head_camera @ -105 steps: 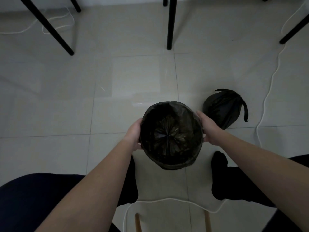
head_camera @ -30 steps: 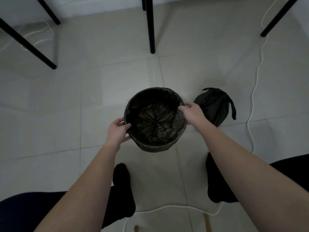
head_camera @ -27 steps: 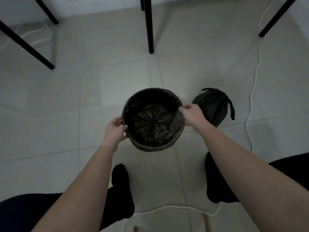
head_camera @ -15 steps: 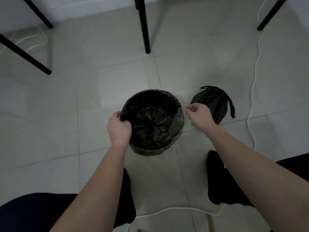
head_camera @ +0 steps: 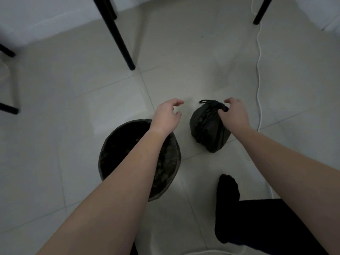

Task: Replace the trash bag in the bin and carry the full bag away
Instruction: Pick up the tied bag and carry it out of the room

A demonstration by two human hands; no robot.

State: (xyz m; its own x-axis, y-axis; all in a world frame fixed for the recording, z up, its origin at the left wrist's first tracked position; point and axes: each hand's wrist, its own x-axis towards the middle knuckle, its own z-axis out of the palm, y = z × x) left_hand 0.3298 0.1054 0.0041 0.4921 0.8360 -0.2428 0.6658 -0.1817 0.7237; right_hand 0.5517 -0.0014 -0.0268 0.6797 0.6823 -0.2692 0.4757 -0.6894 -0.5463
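Observation:
The round bin (head_camera: 114, 144), lined with a black bag, stands on the tiled floor below centre; my left forearm crosses over its opening. To its right sits the full black trash bag (head_camera: 206, 131), tied at the top. My right hand (head_camera: 233, 115) rests on the bag's knotted top with fingers curling around the knot. My left hand (head_camera: 166, 115) hovers above the bin's far rim, fingers apart, holding nothing, a short way left of the full bag.
Black furniture legs (head_camera: 119, 37) stand on the floor ahead, with another leg (head_camera: 260, 11) at the top right. A white cable (head_camera: 259, 70) runs down the floor right of the bag. My foot in a black sock (head_camera: 228, 188) is planted below the bag.
Both hands left the bin rim and moved right and forward. My right hand has reached the full bag's knot; my left hand now hovers open beyond the bin.

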